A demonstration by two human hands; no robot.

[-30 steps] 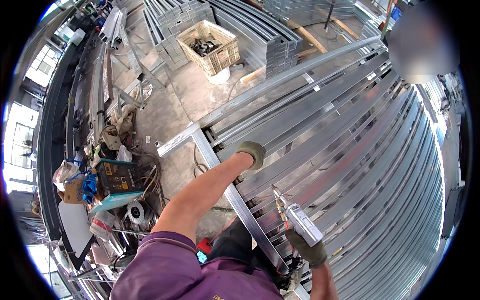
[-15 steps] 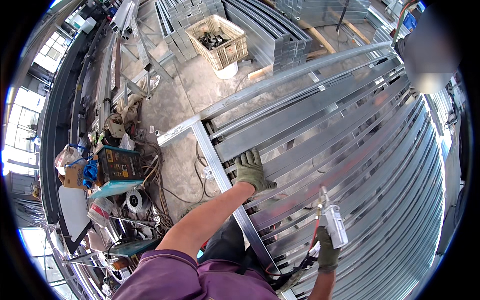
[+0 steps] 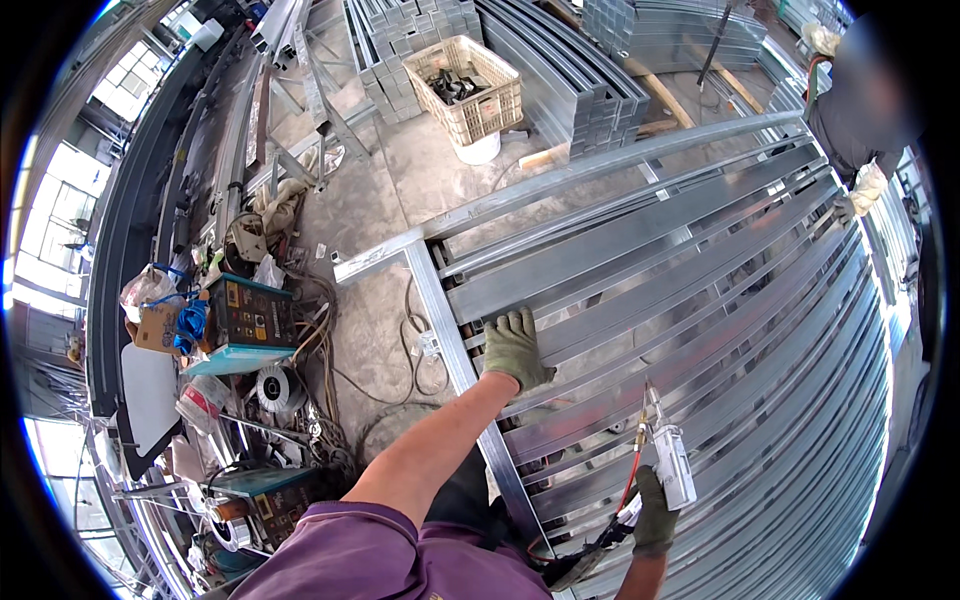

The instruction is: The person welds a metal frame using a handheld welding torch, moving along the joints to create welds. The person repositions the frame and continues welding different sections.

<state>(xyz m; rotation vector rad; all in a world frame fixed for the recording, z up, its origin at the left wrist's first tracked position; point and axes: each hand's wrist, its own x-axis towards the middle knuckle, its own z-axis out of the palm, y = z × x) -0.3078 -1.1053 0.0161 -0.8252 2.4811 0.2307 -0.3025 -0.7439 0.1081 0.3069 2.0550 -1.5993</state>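
My left hand (image 3: 515, 352), in a green work glove, lies with fingers stretched out over the end of a flat grey metal slat (image 3: 580, 262), beside the frame's near side bar (image 3: 443, 318). In my right hand (image 3: 655, 518), also gloved, is a silver hand tool (image 3: 674, 468) with a boxy body and a thin nozzle pointing away from me. A red hose (image 3: 631, 475) runs from its brass-coloured fitting down toward my body. The nozzle is above the slats; whether it touches one I cannot tell. Many parallel slats make up the large metal frame.
A cream crate (image 3: 468, 95) of dark parts stands on a white bucket (image 3: 479, 148) beyond the frame, next to stacked metal tubes (image 3: 420, 55). Left are a welding machine (image 3: 252, 318), a wire spool (image 3: 281, 388) and cables. Another person (image 3: 860, 120) stands at the far right.
The view has shifted, so the surroundings sit farther right and slightly lower. My left hand stays on the slat and my right hand keeps the tool. More of the other person shows.
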